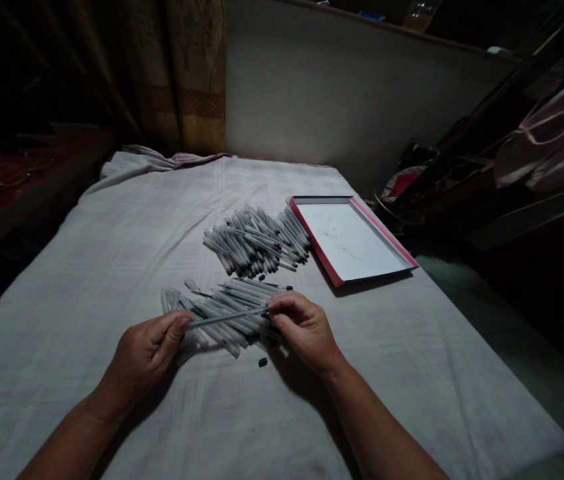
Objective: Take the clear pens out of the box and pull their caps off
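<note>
My left hand (149, 350) and my right hand (302, 327) pinch the two ends of one clear pen (227, 317), held level just above a loose pile of clear pen barrels (222, 308) on the white cloth. Further back lies a second, denser pile of pens with dark tips (257, 241). A small black cap (263, 362) lies on the cloth just in front of my right hand.
A shallow white box lid with a red rim (357, 270) lies to the right of the far pile. The cloth-covered table (87, 280) ends near a grey wall at the back. Dark clutter and bags (537, 147) stand at the right.
</note>
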A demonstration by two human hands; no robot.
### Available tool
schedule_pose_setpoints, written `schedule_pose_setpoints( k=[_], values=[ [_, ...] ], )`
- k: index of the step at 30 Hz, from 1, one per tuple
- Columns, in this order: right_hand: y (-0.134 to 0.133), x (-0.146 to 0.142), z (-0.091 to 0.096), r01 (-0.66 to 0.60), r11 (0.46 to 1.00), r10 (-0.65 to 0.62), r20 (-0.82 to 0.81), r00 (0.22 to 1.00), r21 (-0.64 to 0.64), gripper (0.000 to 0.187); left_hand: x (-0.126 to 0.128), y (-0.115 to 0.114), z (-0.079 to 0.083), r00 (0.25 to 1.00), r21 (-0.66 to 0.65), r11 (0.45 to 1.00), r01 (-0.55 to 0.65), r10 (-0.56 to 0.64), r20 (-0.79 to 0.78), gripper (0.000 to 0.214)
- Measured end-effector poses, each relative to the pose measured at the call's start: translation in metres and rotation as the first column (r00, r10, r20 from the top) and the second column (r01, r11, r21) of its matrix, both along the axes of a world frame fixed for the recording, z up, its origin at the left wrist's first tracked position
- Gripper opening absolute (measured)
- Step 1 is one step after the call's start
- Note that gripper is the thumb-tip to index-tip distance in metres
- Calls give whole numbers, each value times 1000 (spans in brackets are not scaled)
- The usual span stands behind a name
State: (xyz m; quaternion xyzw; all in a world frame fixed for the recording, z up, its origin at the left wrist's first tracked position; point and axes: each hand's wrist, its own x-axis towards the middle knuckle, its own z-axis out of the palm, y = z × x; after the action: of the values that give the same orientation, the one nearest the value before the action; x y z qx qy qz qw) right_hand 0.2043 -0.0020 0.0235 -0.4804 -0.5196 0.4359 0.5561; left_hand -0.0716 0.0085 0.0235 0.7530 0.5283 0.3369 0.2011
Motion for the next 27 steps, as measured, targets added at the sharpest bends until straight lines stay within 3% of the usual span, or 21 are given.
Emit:
schedule_pose_setpoints(
  k=[5,10,16,21,27],
  values=[
    [0,0,-1,9,992,-12,-23,1000,-129,12,1,-1,0,1000,43,999,17,-17,4,50],
    [1,2,-1,5,989,-10,-30,999,-146,17,2,-1,1,1000,56,998,29,-28,-5,51],
    [1,3,-1,-33,987,53,125,991,-159,26,1,-1,1,1000,68,998,16,-16,-4,51],
    [-1,2,0,-72,983,83,61,995,-167,17,2,-1,1,1000,50,999,-7,7,-9,51],
    [-1,3,-2,-65,982,69,18,997,-178,21,4,-1,4,1000,43,999,11,-11,-2,57]
  ],
)
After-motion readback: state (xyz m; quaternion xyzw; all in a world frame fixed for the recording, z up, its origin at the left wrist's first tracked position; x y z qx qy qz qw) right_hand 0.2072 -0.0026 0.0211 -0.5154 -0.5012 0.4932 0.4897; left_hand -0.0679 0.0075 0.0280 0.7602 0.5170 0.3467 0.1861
